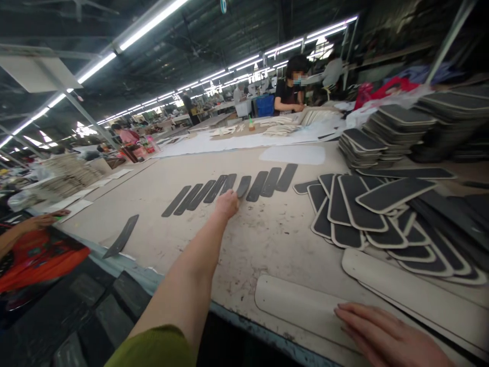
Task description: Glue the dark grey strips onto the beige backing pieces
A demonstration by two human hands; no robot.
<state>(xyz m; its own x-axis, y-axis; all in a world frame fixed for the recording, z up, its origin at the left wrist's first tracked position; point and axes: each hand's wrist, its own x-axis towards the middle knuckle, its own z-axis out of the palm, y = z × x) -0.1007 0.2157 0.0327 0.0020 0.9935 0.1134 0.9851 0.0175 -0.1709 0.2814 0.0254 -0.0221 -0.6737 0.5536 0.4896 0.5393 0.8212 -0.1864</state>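
My left hand (228, 203) reaches far out over the table, its fingers closed at the lower end of a small dark strip (244, 185) with rounded ends. That strip belongs to a slanting row of similar dark strips (270, 182), some of them overlapping. The fingertips are partly hidden behind the hand. Near the front edge, my right hand (382, 329) lies flat with fingers stretched out, touching a long beige panel (294, 297) with a rounded end. Another beige panel (412, 290) lies just beyond it.
Dark panels with pale borders (361, 201) lie in a loose heap at right, before tall stacks (399, 122). A single dark strip (123, 236) rests near the left edge. A person's hand (48, 219) shows at far left. Another person (291, 89) works across the table.
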